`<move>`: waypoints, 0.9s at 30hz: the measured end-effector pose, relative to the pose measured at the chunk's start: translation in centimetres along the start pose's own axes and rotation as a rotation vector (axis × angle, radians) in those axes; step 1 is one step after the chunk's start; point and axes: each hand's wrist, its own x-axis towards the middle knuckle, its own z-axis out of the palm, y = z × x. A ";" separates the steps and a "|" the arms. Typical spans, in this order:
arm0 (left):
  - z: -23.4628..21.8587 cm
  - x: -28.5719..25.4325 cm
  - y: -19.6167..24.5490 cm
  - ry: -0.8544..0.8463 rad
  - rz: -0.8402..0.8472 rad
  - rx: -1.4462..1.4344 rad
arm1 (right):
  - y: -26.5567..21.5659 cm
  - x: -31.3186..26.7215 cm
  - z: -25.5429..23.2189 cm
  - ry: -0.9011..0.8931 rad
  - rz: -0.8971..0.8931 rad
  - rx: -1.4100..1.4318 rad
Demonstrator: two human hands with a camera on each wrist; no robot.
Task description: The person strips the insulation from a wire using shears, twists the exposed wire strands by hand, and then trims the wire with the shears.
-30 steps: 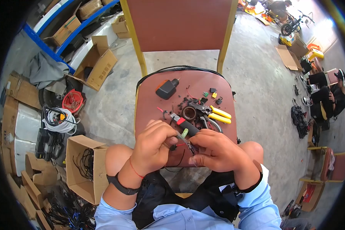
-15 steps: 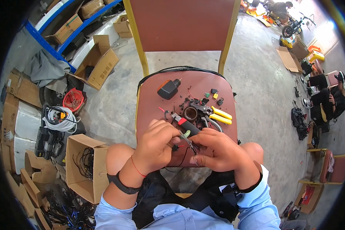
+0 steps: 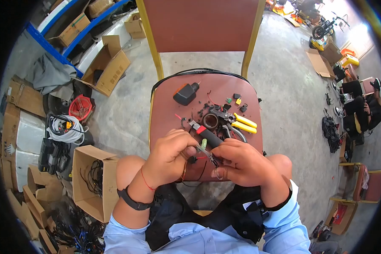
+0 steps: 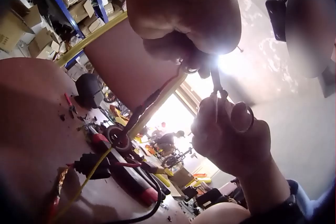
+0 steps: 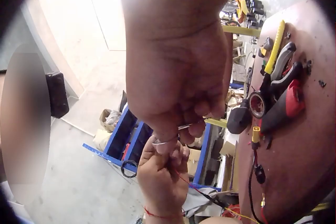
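Over the chair seat's (image 3: 165, 118) near edge, the left hand (image 3: 170, 158) pinches a wire (image 4: 140, 109); the right hand (image 3: 247, 164) grips what look like scissors (image 4: 216, 81). Should the wire slip, the blades could nick 1 fingertip.

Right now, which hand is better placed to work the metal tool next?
Likely right: the right hand has its thumb through a ring of the metal tool, while the left hand holds a red wire.
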 end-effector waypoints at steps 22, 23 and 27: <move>1.0 0.2 0.5 0.137 -0.206 0.009 | 0.9 0.1 0.1 0.088 0.110 0.013; 1.0 0.2 0.5 0.133 -0.220 -0.010 | 1.0 0.2 0.1 0.095 0.098 0.009; 1.3 0.1 -0.1 0.192 -0.153 -0.034 | -0.2 0.4 0.0 0.106 0.207 0.201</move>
